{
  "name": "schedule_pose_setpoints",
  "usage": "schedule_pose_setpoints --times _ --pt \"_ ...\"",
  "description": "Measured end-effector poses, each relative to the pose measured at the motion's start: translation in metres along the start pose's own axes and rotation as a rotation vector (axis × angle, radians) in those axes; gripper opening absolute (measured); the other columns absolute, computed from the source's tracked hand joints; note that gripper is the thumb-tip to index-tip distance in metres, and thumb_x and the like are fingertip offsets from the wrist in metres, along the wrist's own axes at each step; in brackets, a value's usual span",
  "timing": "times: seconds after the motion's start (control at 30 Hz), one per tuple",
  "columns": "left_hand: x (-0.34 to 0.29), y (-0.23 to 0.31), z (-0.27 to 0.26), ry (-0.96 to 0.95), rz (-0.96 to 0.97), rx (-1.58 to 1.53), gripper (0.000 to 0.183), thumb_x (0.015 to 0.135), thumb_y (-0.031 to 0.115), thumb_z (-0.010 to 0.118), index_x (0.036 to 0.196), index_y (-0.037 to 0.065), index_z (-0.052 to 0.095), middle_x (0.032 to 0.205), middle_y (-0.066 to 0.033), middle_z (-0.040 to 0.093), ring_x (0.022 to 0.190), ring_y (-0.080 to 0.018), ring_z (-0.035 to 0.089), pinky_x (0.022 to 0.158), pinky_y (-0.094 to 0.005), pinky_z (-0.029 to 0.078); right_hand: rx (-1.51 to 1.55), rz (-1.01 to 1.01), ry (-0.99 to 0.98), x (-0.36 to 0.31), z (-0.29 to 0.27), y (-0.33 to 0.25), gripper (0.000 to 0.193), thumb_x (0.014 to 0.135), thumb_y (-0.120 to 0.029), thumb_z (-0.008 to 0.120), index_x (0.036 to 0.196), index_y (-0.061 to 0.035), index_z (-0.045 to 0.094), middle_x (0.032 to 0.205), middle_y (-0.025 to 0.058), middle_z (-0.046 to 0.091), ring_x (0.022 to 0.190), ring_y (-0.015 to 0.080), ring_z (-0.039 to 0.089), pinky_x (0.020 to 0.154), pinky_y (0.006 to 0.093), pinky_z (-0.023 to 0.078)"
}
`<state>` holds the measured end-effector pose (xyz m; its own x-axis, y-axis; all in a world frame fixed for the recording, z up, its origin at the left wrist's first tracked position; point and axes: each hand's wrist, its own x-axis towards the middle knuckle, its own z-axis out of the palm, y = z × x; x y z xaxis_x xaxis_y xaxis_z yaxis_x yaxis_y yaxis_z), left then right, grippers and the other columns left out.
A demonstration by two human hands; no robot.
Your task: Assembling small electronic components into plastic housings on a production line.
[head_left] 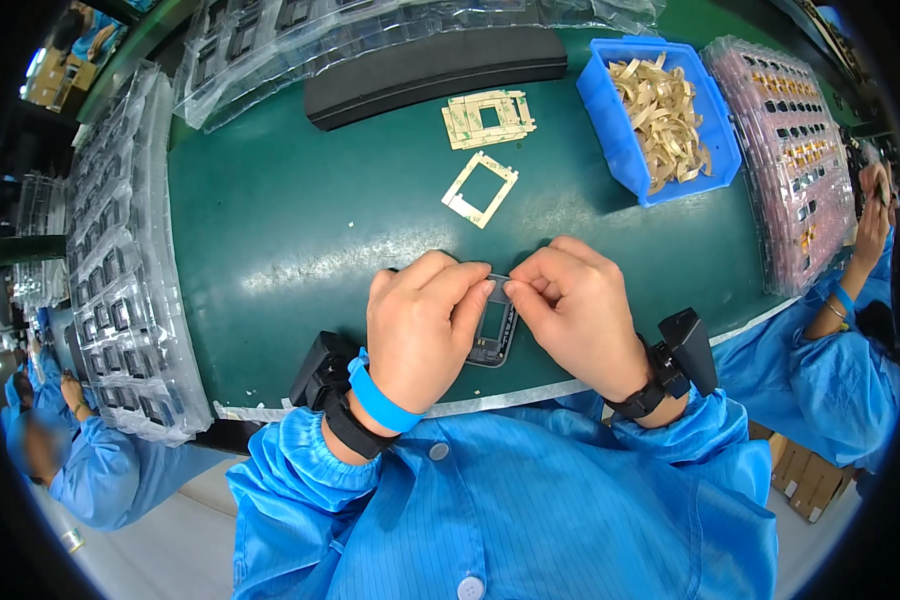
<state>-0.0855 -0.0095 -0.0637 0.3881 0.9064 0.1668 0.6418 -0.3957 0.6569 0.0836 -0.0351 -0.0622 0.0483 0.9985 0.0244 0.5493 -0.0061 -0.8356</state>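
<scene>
A small dark grey device housing (488,349), flat with rounded corners and an opening in its middle, lies on the green bench near the front edge. My left hand (422,310) comes over its left side, thumb and forefinger pinched at the far end. From the right, my right hand (578,312) pinches at the same end, its fingertips close to the left ones. Whatever is between the fingertips is too small or too covered to make out. Beyond my hands lies a single cream adhesive frame (457,205) with a square opening.
Farther back sit stacked adhesive frames (460,126) and a long black case (435,72). A blue bin (625,165) holds tan strips. Clear trays (120,290) line the left; pinkish trays with small parts (785,160) stand right. Co-workers in blue sit on both sides.
</scene>
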Motion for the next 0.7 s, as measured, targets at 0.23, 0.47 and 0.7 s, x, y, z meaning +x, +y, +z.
schedule_pose_setpoints --times 0.23,0.47,0.7 --pt "-0.02 0.004 0.001 0.126 0.098 -0.01 0.027 0.072 0.022 0.082 0.089 0.008 0.065 0.083 -0.0041 0.059 0.073 -0.0225 0.056 0.07 -0.0344 0.036 -0.047 0.034 0.034 -0.001 -0.003 0.0 0.013 0.076 -0.009 0.069 0.068 -0.0031 0.06 0.066 0.0117 0.058 0.06 0.0303 0.06 0.053 0.0403 0.047" --pt "-0.046 0.011 0.009 0.139 0.263 0.243 0.025 0.065 0.011 0.077 0.089 0.012 0.07 0.087 0.0026 0.063 0.082 -0.0169 0.056 0.075 -0.0335 0.034 -0.082 0.049 -0.096 -0.015 -0.013 -0.006 0.014 0.078 -0.011 0.069 0.07 -0.003 0.06 0.067 0.0108 0.057 0.059 0.03 0.059 0.052 0.0399 0.047" --pt "-0.051 0.002 0.004 0.16 0.232 0.269 0.025 0.064 0.004 0.069 0.088 0.013 0.073 0.089 0.0045 0.066 0.085 -0.016 0.056 0.078 -0.0322 0.034 -0.223 -0.351 -0.056 -0.018 -0.013 -0.006 0.022 0.078 -0.004 0.068 0.1 -0.0071 0.07 0.084 0.0068 0.057 0.065 0.0247 0.061 0.056 0.0347 0.052"
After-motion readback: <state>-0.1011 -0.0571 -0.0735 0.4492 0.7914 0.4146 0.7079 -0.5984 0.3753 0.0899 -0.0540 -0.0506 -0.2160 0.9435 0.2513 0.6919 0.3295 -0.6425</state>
